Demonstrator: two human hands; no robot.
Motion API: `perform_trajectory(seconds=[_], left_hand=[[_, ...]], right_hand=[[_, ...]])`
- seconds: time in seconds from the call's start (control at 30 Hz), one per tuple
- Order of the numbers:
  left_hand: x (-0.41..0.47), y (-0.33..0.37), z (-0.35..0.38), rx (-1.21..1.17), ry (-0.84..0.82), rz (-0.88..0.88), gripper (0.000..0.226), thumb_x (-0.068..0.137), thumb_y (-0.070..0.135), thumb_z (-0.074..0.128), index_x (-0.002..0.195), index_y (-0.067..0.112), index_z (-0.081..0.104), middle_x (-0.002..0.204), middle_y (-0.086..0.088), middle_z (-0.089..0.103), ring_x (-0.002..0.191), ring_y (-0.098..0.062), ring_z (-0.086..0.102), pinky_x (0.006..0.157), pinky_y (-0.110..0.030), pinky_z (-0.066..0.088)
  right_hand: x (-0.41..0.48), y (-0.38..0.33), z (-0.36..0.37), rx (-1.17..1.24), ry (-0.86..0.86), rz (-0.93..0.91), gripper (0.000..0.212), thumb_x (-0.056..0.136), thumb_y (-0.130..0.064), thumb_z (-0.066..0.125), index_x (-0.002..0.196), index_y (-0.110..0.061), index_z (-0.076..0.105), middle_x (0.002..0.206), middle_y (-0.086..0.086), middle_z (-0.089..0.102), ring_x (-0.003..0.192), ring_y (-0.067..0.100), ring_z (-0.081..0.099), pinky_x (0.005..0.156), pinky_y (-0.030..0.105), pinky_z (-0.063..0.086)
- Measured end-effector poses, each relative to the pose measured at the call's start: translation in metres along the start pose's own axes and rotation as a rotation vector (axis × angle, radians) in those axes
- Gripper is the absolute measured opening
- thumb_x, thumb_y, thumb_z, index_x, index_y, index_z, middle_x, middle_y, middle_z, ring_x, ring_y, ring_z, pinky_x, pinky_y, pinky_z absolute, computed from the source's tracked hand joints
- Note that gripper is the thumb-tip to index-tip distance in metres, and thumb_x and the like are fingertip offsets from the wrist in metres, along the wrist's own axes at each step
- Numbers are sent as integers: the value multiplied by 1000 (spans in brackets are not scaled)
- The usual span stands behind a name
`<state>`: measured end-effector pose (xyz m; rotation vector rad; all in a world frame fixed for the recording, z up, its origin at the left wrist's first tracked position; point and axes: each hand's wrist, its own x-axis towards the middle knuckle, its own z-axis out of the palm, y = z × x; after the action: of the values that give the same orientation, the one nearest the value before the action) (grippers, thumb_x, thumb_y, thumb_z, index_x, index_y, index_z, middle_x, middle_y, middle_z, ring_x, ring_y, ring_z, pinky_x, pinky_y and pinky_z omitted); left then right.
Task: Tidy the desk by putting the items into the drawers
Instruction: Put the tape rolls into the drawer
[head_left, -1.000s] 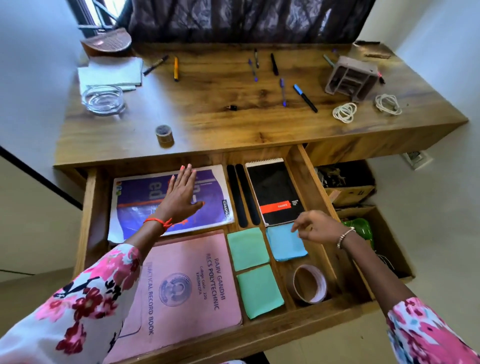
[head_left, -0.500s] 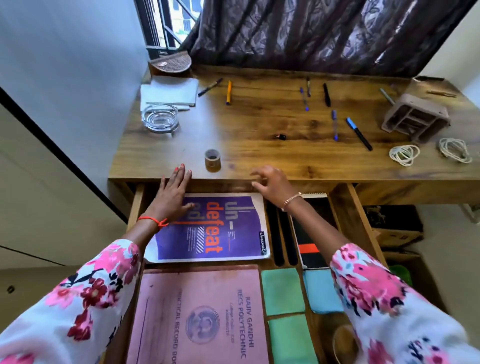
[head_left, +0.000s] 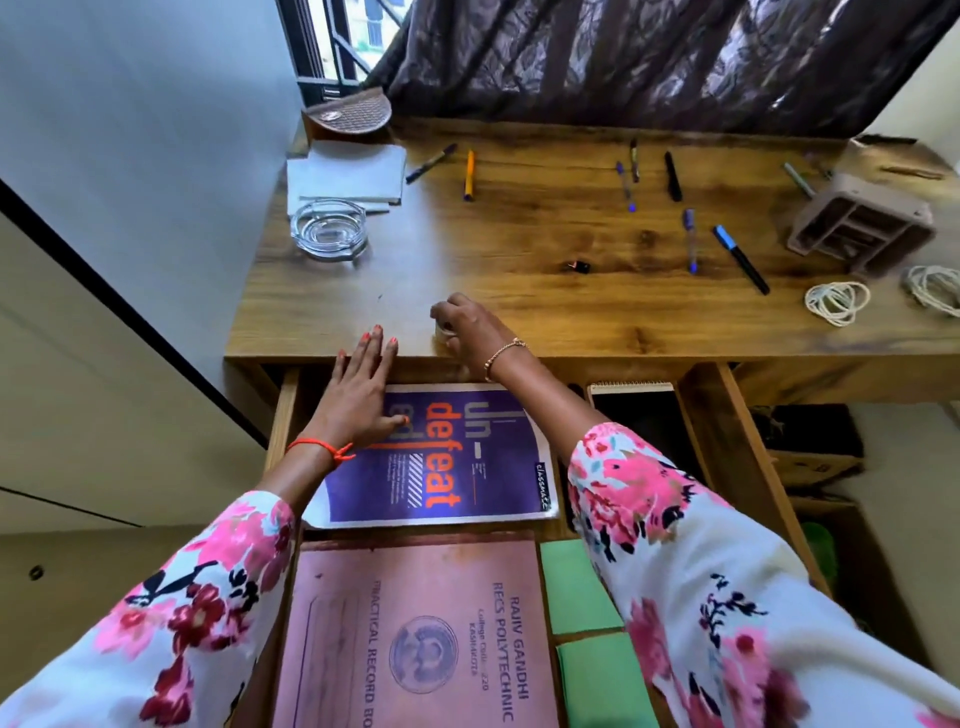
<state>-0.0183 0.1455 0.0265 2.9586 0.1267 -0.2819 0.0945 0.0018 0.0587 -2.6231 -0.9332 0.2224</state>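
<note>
My right hand (head_left: 470, 327) reaches over the open drawer (head_left: 727, 441) to the front edge of the desk (head_left: 519, 249). Its fingers curl down around the small roll of tape (head_left: 443, 332), which sits on the desktop, mostly hidden under them. My left hand (head_left: 358, 395) lies flat, fingers straight, on the top corner of the purple notebook (head_left: 467, 467) in the drawer, fingertips reaching the desk's edge, and pens (head_left: 740, 260) lie scattered farther back on the desk.

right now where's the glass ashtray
In the head view, the glass ashtray sits far left on the desk, just in front of the white paper stack.
</note>
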Motion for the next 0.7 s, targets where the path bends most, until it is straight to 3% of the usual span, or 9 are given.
perform_trajectory(seconds=[0.2,0.33,0.43,0.53,0.7], left_hand=[[3,21,4,-79,87,-118,107,75,47,68,146,0,3,154,-23,-7,144,-33,-7,116,-44,-4],[10,45,5,-171,90,-188,108,77,50,65,143,-10,5,151,-32,-6,142,-38,-10,114,-48,-7],[13,59,6,-207,69,-149,103,80,45,65,144,-6,3,152,-29,-9,142,-36,-12,114,-48,-8],[20,77,10,-189,5,-47,102,82,38,65,144,-6,-3,153,-24,-13,143,-32,-14,115,-46,-7],[28,92,6,-145,-39,-77,106,80,37,67,142,-12,-3,150,-31,-11,142,-38,-12,116,-45,-4]], right_hand=[[-93,36,-12,222,144,111,27,81,-7,62,107,-1,63,110,19,61,102,31,59,86,33,46],[-191,93,-17,271,223,378,26,75,-1,69,101,3,66,103,23,63,97,32,61,76,11,33],[-259,132,-23,222,238,556,28,76,-3,69,103,3,65,105,24,59,98,33,59,81,18,36],[-302,153,-22,138,195,620,27,80,-5,66,105,4,63,109,24,56,103,34,56,89,31,41],[-328,162,-2,-228,-109,593,32,86,-6,55,119,-7,55,122,14,51,110,32,53,86,37,45]])
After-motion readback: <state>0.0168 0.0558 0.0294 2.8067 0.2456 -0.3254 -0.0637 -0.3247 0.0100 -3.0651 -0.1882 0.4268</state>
